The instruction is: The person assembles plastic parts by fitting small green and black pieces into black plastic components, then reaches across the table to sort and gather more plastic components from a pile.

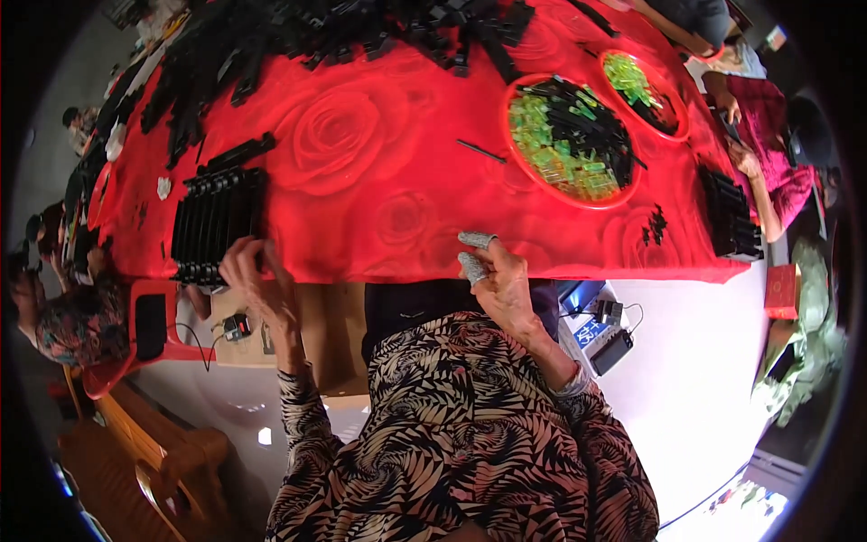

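My left hand (260, 278) is at the table's near edge, its bent fingers apart at the lower right corner of a stack of long black plastic bars (215, 221). I cannot tell whether they touch it. Farther right, my right hand (502, 285) hovers by the same edge, thumb and forefinger apart with nothing visible between them. Grey wrappings cover those two fingertips. A thin black stick (480, 150) lies alone on the red cloth, left of a red-rimmed bowl (508, 135) of yellow-green clear pieces and black sticks.
A big heap of black parts (361, 32) covers the far side. A second red bowl (685, 122), small black bits (654, 226) and another black stack (728, 215) are on the right. A cardboard box (330, 339) stands below the table edge. Other people sit on both sides.
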The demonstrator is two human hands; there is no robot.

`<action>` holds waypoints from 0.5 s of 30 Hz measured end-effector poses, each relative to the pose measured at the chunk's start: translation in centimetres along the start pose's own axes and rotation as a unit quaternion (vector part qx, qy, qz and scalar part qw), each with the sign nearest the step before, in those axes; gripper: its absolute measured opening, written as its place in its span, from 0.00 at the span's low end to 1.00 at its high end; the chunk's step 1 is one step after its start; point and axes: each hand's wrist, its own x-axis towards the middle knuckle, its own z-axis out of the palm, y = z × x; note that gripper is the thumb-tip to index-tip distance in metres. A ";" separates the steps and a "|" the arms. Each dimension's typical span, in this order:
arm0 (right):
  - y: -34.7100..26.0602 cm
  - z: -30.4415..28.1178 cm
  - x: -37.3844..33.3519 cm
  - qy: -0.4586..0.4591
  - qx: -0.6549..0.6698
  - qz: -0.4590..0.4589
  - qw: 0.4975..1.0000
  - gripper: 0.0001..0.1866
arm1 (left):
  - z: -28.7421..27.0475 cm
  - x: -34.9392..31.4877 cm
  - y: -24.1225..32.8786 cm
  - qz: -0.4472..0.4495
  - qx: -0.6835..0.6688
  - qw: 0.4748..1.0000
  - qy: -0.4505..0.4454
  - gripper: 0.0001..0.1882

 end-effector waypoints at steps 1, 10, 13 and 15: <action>0.2 -0.1 0.0 -0.010 -0.005 0.004 1.000 0.15 | 0.4 -0.4 1.6 0.018 -0.058 0.998 -0.027 0.04; -0.2 0.0 -0.5 -0.017 -0.010 -0.013 1.000 0.16 | 5.0 -3.4 9.6 -0.024 -0.313 0.924 -0.218 0.05; -0.3 0.2 -0.6 0.001 -0.018 -0.027 0.999 0.15 | 6.0 -4.4 9.9 0.021 -0.300 0.934 -0.191 0.07; -0.1 0.1 -0.5 -0.007 -0.018 -0.021 1.000 0.15 | 6.1 -4.6 10.0 0.017 -0.288 0.940 -0.180 0.07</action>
